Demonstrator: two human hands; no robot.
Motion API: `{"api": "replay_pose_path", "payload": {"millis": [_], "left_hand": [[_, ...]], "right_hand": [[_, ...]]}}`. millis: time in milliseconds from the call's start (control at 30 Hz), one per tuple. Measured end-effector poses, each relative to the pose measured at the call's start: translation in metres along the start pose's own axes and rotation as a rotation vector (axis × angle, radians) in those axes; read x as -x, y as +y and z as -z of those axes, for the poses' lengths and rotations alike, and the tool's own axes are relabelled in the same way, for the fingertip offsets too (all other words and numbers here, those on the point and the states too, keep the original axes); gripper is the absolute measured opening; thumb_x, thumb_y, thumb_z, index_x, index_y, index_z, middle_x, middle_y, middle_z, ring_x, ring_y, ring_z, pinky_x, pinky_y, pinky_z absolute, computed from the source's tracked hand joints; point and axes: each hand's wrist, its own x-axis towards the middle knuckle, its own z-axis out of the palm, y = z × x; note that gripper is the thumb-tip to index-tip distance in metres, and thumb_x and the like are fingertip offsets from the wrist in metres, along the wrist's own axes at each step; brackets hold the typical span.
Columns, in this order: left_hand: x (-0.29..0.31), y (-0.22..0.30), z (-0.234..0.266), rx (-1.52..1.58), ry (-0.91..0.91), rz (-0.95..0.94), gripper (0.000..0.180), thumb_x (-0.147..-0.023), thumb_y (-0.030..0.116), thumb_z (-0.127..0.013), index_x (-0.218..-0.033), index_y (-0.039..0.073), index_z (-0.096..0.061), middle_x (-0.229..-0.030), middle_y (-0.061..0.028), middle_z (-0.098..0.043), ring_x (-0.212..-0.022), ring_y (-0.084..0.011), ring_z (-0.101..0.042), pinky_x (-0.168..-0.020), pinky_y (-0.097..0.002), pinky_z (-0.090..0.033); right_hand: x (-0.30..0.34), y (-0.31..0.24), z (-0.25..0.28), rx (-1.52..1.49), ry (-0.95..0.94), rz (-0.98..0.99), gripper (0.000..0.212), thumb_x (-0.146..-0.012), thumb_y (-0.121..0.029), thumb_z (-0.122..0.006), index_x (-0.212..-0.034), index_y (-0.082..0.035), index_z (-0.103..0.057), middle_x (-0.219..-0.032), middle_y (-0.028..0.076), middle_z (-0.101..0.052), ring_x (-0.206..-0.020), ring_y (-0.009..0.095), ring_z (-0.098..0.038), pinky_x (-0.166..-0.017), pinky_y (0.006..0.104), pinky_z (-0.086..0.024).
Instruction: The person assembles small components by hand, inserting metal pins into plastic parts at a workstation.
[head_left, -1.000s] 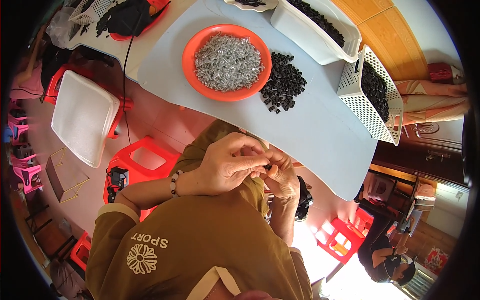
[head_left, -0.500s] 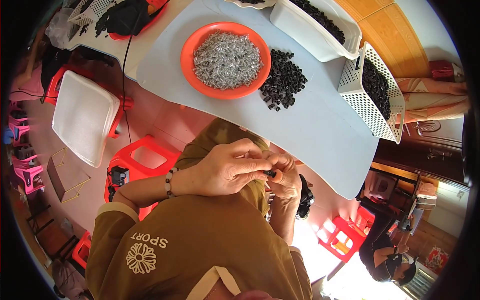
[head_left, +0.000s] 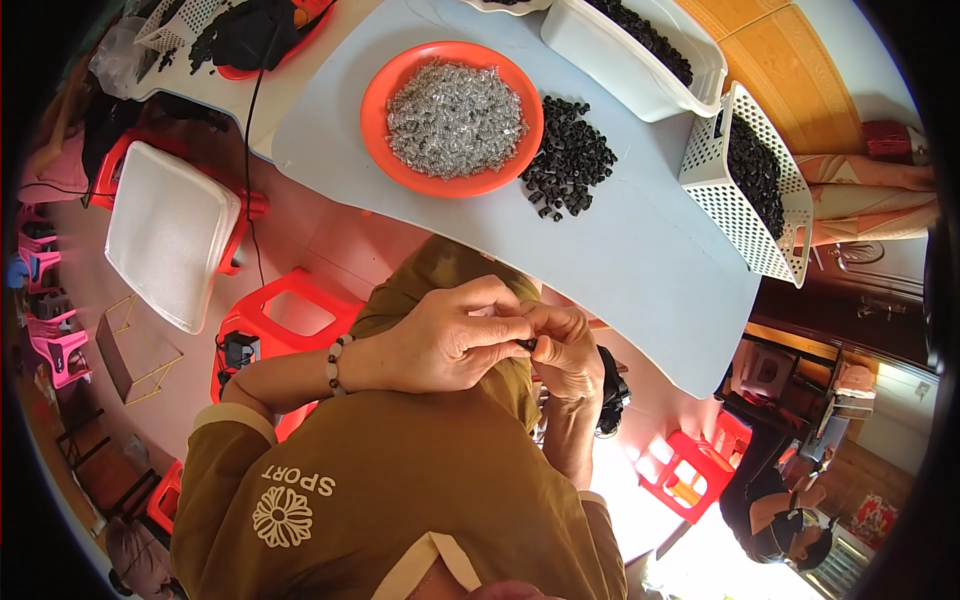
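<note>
Over my lap, just off the table's near edge, my two hands meet at a small black plastic piece [head_left: 527,345]. My left hand [head_left: 455,335], with a beaded bracelet on the wrist, pinches it from one side. From the other side the thumb and fingers of my right hand [head_left: 570,358] close on the same piece, covering most of it. On the table, a red plate [head_left: 374,135] carries a heap of small clear plastic pieces [head_left: 455,118]. Beside it lies a loose pile of small black parts [head_left: 568,160].
At the table's [head_left: 640,270] right stand a white tub [head_left: 620,80] and a perforated white basket [head_left: 745,215], both holding black parts. Red stools [head_left: 250,310] stand left and right. A white lid-like tray [head_left: 170,235] rests on one. Another person [head_left: 775,515] is at the lower right.
My right thumb and fingers have drawn in closer around the black piece, and less of it shows. My left hand has barely moved. The person at lower right has shifted their arms slightly.
</note>
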Motion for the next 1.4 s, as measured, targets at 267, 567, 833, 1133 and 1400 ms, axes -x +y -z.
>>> {"api": "replay_pose_path", "payload": {"millis": [267,567,833,1133,1400], "left_hand": [[-0.007,-0.008,-0.004,-0.142,0.182,-0.050,0.026,-0.073,0.000,-0.079,-0.098,0.005,-0.073,-0.090,-0.0039,-0.060,-0.067,-0.0121,-0.059,-0.053,-0.0244,-0.049],[-0.013,-0.011,-0.007,-0.226,0.244,-0.063,0.021,-0.072,0.000,-0.079,-0.092,0.005,-0.072,-0.086,-0.0043,-0.061,-0.064,-0.0123,-0.061,-0.050,-0.0233,-0.049],[-0.014,-0.016,-0.011,-0.200,0.184,-0.021,0.021,-0.076,0.002,-0.076,-0.095,0.005,-0.069,-0.088,-0.0039,-0.060,-0.065,-0.0158,-0.061,-0.054,-0.0280,-0.050],[-0.017,-0.024,-0.016,0.019,0.164,0.122,0.025,-0.084,0.003,-0.071,-0.108,0.004,-0.070,-0.090,-0.0065,-0.065,-0.067,-0.0153,-0.062,-0.059,-0.0258,-0.050],[-0.012,-0.044,-0.024,0.043,0.096,0.179,0.016,-0.088,0.008,-0.067,-0.102,0.002,-0.072,-0.087,-0.0069,-0.066,-0.068,-0.0141,-0.063,-0.060,-0.0248,-0.051]], "right_hand": [[0.004,-0.001,0.003,-0.069,0.052,0.018,0.056,-0.090,-0.041,-0.067,-0.118,0.006,-0.062,-0.117,0.016,-0.065,-0.105,0.021,-0.062,-0.092,0.0328,-0.049],[0.003,-0.012,0.008,0.193,0.314,0.117,0.046,-0.091,-0.043,-0.066,-0.103,0.001,-0.066,-0.099,0.006,-0.067,-0.087,0.012,-0.058,-0.083,0.0277,-0.048],[-0.002,-0.017,-0.005,0.290,0.293,0.118,0.019,-0.089,-0.011,-0.073,-0.101,0.000,-0.063,-0.096,0.003,-0.066,-0.089,0.009,-0.059,-0.083,0.0240,-0.048],[-0.032,-0.098,0.025,0.845,0.660,0.495,0.007,-0.089,-0.009,-0.070,-0.092,-0.003,-0.069,-0.086,0.000,-0.066,-0.079,0.006,-0.056,-0.070,0.0193,-0.045],[-0.075,-0.190,0.073,1.583,1.031,0.803,0.023,-0.086,-0.007,-0.069,-0.109,-0.005,-0.070,-0.102,0.010,-0.071,-0.080,0.016,-0.063,-0.066,0.0277,-0.052]]}}
